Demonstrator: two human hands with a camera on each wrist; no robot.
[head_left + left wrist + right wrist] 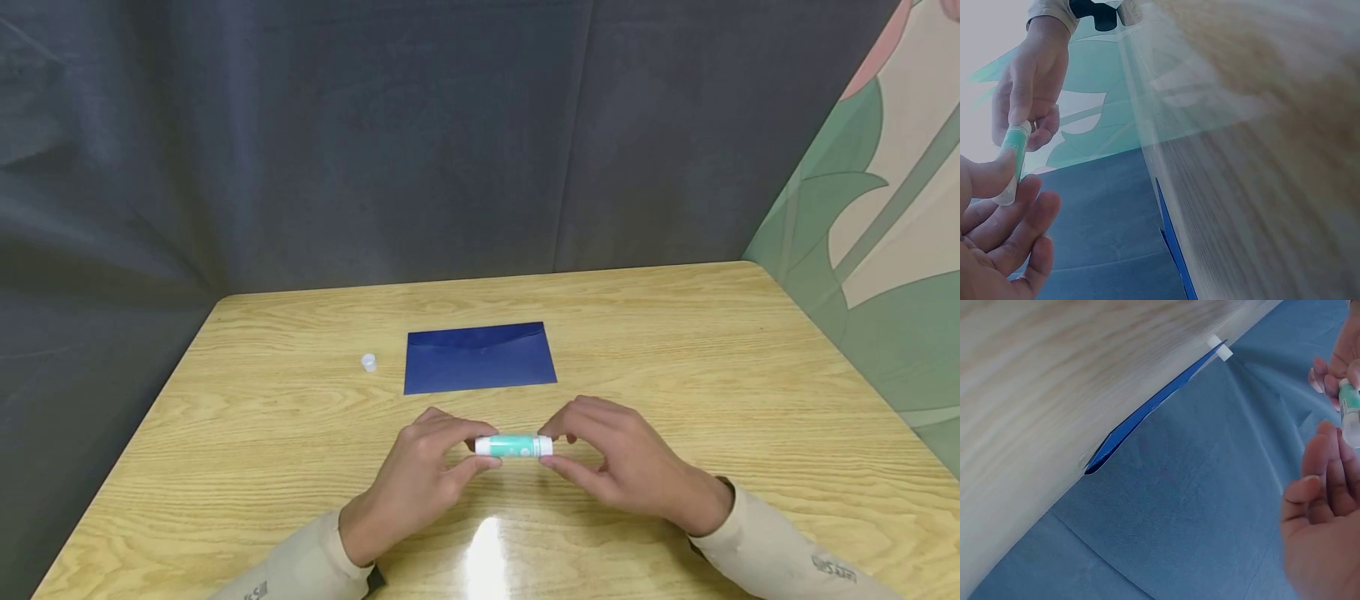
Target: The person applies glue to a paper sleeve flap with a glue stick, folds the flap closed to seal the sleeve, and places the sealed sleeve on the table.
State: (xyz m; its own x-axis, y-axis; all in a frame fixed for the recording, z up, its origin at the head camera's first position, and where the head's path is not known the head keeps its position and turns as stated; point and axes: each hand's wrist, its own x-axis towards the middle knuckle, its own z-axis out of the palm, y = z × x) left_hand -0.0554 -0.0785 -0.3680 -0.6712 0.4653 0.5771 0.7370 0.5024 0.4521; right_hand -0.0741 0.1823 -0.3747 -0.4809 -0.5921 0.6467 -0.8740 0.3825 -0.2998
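Between both hands a glue stick, white with a teal label, is held level above the table near its front. My left hand pinches its left end between thumb and fingers. At the other end, my right hand pinches the white part the same way. Both wrist views show the glue stick gripped from its two ends, partly covered by the fingers. Beyond the hands a dark blue envelope lies flat, its flap side up. A small white cap stands to the envelope's left.
The wood-grain table reaches back to a dark cloth hanging behind it and on the left. Along the right edge rises a panel with a green and pink leaf pattern.
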